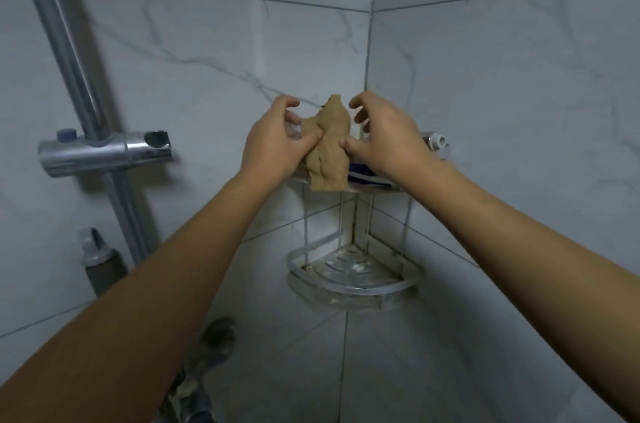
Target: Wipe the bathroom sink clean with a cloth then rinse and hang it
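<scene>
Hanging between both hands, the crumpled tan cloth [327, 145] is draping over the top tier of a metal corner shelf [353, 270]. The left hand [273, 142] is pinching its left edge — the right hand [384, 135] is pinching the right edge, thumbs pressing the fabric.

Two hands are showing at mid-frame, the left hand [273, 142] and the right hand [388, 138], with one tan cloth [329, 149] hanging between them. Two corner shelves are sitting one above the other: the upper shelf [381, 188] and the lower shelf [353, 280]. One chrome rail [65, 52] is running down the left side, carrying one bracket [104, 149]. One grey bottle [100, 263] is standing at lower left.
</scene>
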`<state>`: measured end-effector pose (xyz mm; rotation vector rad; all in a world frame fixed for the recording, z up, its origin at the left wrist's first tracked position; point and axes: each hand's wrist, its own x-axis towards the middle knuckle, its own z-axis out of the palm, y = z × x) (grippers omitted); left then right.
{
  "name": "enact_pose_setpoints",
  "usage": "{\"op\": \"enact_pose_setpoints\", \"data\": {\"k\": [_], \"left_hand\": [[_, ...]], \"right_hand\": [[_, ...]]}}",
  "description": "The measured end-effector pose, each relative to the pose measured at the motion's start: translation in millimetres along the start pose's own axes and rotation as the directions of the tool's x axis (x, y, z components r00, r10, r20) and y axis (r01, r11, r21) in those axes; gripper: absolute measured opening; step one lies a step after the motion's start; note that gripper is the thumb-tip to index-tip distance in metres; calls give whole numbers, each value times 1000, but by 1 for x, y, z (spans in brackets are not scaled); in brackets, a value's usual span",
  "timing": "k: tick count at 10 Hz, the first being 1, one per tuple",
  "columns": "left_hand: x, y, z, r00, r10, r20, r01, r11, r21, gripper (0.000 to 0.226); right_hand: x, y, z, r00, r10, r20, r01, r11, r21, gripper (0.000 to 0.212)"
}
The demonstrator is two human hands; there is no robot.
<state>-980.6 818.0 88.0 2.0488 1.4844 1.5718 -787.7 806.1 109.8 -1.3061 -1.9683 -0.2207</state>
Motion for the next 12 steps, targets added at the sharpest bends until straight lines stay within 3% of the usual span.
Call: {"op": "enact_pose_setpoints", "data": {"k": [1,2,3,4,6,10,11,12], "left_hand": [[-7,-8,-4,979,201,39,-204,973,112,41],[-12,-12,-8,938,298,177,-330,925,187,40],[-13,-14,-11,925,265,271,-320,930,182,43],[-12,-18,-10,923,279,266,-332,927,177,40],[-16,-26,-7,923,346,171,-382,879,285,40],[-36,-20,-7,949,283,138,-311,910,275,43],[-42,-13,-11,949,229,215,-284,918,276,49],[-48,-6,-17,972,166,163,-201,952,230,47]], "right_hand": [[-1,4,0,995,-101,-1,101,995,8,49],[-3,4,-2,972,-206,113,208,978,-5,44],[-6,2,-4,963,-175,205,171,985,34,32],[-8,3,0,966,-175,190,165,984,67,28],[-12,2,6,980,-180,86,175,982,67,27],[-32,-9,10,989,-138,-54,139,990,23,19],[-41,-15,3,994,-111,16,111,994,25,24],[-49,-19,-10,997,-78,26,76,996,47,32]]}}
